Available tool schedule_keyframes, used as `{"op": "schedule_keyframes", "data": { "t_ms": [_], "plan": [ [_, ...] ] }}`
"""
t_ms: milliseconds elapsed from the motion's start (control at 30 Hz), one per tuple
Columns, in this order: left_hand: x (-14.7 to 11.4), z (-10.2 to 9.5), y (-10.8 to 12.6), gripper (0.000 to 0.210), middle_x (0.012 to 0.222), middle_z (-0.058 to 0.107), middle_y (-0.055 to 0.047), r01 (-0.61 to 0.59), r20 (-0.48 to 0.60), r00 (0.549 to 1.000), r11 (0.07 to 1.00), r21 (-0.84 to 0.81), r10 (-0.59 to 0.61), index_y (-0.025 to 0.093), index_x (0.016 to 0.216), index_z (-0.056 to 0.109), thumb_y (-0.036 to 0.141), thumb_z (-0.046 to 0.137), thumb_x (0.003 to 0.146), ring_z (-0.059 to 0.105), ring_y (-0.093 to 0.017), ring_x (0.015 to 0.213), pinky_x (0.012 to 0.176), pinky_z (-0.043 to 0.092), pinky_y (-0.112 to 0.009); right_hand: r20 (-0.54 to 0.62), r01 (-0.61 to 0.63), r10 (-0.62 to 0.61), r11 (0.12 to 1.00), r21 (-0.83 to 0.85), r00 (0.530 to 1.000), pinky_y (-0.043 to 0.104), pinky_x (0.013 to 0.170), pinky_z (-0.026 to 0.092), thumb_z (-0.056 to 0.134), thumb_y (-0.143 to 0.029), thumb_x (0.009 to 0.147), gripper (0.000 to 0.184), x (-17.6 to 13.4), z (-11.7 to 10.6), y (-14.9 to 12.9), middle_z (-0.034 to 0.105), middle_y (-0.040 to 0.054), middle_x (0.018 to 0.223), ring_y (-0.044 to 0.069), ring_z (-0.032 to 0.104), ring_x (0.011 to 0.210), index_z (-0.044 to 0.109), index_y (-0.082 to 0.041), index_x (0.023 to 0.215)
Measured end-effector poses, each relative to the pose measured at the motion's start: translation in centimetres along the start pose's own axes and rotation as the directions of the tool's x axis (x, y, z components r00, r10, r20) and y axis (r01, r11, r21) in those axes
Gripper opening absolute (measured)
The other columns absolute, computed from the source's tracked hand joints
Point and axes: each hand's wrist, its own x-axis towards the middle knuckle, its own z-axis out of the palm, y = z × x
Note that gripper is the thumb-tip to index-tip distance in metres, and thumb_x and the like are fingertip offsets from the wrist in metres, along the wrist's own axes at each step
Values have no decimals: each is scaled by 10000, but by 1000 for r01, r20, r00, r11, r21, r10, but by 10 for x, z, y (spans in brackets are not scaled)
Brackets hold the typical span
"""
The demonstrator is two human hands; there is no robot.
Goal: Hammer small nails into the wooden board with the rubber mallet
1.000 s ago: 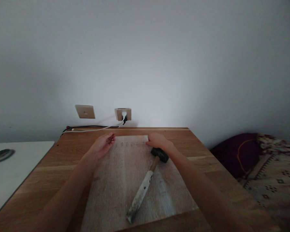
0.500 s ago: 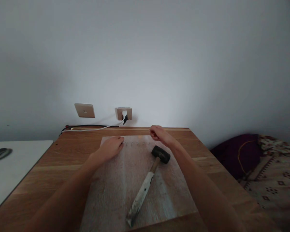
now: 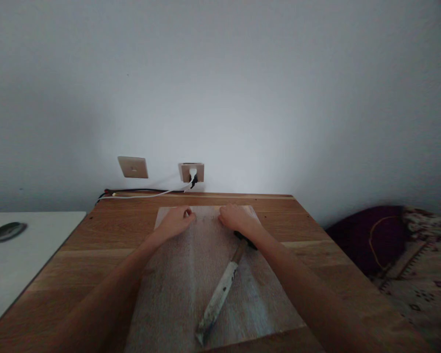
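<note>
A worn, whitish board [image 3: 169, 294] lies flat on the wooden table. Near its far edge, my left hand [image 3: 175, 220] rests with thumb and fingers curled together; anything small between them is too dim to make out. My right hand [image 3: 237, 218] is lowered over the far right part of the board, fingers closed, and what they hold is hidden. Tiny marks show on the board between the two hands. A mallet [image 3: 218, 296] with a paint-flaked white handle lies diagonally on the board, its black head mostly covered by my right wrist.
The wooden table [image 3: 106, 240] meets the wall at the back. Cables [image 3: 150, 196] run along that edge to a socket [image 3: 192, 172]. A white surface [image 3: 40, 255] at left bears a dark oval object [image 3: 8, 231]. Patterned fabric [image 3: 422, 289] and a purple cushion [image 3: 371, 240] lie at right.
My right hand has come down and left, from above the far edge onto the board, its wrist now over the mallet head. My left hand has curled its fingers. The view has shifted slightly.
</note>
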Motion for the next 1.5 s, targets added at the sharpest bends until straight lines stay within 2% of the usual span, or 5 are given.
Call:
{"op": "schedule_keyframes", "data": {
  "t_ms": [367,767,1033,1233,1500],
  "plan": [
    [9,7,11,309,893,763,-152,-223,138,973,890,397,182,169,794,738,287,507,961,713,-289,868,800,482,-369,-212,69,-11,961,269,977,229,472,435,118,-214,1036,479,-9,-28,10,596,23,683,130,502,493,565,-184,866],
    [12,4,2,177,581,438,44,205,111,978,711,-672,-176,202,703,535,333,455,791,335,-112,457,472,264,-251,-94,33,-27,998,59,995,369,853,493,621,-212,932,167,-3,5,-29,770,232,998,322,729,972,738,-117,860],
    [8,22,22,169,957,735,-153,-233,98,972,928,290,214,162,903,688,270,559,897,691,-288,913,843,507,-386,-235,-9,28,997,83,972,268,762,419,390,-227,1067,316,-12,-22,-21,760,117,1016,202,675,913,691,-148,1013],
    [26,20,41,261,698,614,-57,-85,-55,995,990,-109,80,197,602,530,215,567,860,617,-211,741,679,450,-296,-207,-40,63,993,111,976,258,686,369,470,-231,1032,269,-25,-27,4,745,80,900,184,634,813,687,-151,894],
    [3,40,61,102,652,486,20,376,365,918,45,-926,-154,185,743,509,219,507,839,425,-92,512,462,307,-203,-106,191,-178,973,127,978,274,774,431,581,-219,983,177,-37,-55,-44,773,115,981,214,676,900,735,-136,956]
  ]
}}
